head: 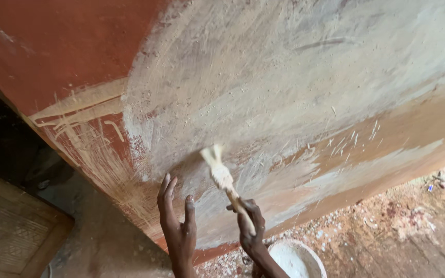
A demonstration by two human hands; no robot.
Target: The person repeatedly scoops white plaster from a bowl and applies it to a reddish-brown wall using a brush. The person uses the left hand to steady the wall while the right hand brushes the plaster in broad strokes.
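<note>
Brush (221, 177), pale and paint-caked, held in my right hand (250, 226), which is closed around the lower end of its handle; the bristle end points up and to the left and meets the wall (284, 67) at the edge of a light, freshly coated patch. My left hand (177, 224) is open, fingers extended and slightly spread, raised just beside the wall to the left of the brush; whether the fingertips touch the surface cannot be told. The wall shows red-brown paint (52, 46) at upper left and along the lower band, overlaid by whitish-grey strokes across the centre. 1 white bucket (297, 260) stands below my right wrist, on a dusty floor (403, 226) strewn with pale flecks. A wooden panel (11, 231) lies at lower left.
</note>
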